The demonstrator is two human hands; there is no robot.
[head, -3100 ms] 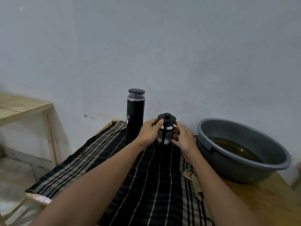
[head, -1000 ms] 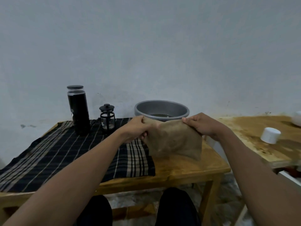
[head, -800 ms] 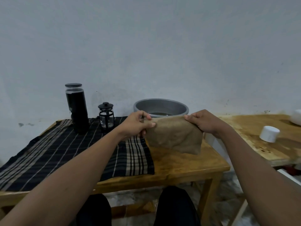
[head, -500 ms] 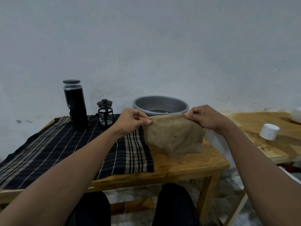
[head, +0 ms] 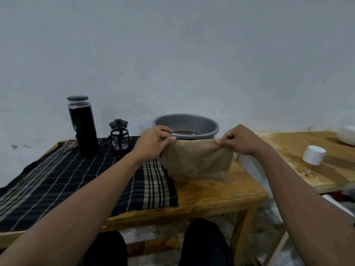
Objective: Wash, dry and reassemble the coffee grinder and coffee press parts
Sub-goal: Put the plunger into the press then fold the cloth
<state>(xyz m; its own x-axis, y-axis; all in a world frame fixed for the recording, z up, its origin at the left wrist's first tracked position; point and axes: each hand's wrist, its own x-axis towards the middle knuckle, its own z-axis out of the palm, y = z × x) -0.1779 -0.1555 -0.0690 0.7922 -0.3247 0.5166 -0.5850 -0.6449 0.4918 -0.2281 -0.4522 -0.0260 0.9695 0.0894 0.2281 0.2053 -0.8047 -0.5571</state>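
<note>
Head view: a tan cloth [head: 197,162] is held stretched between both hands above the wooden table [head: 221,192]. The left hand [head: 153,143] is closed in a pinching grip on the cloth's upper left corner, and the right hand [head: 240,140] is closed in the same way on the upper right corner, thumb against fingers. The cloth hangs down from the two grips as a flat sheet, and its lower edge is seen near or touching the table top; which of the two cannot be told. Just behind the cloth a grey basin [head: 186,124] stands on the table, with dark water in it. To the left, a dark plaid cloth [head: 76,179] is spread over the table. On its far part the tall black coffee grinder [head: 82,127] stands upright with its lid on, and the small coffee press [head: 119,137] stands upright just beside it, lid and plunger knob in place. Both are well apart from the hands. On a second table [head: 307,160] to the right a white cap [head: 314,154] is seen.
</note>
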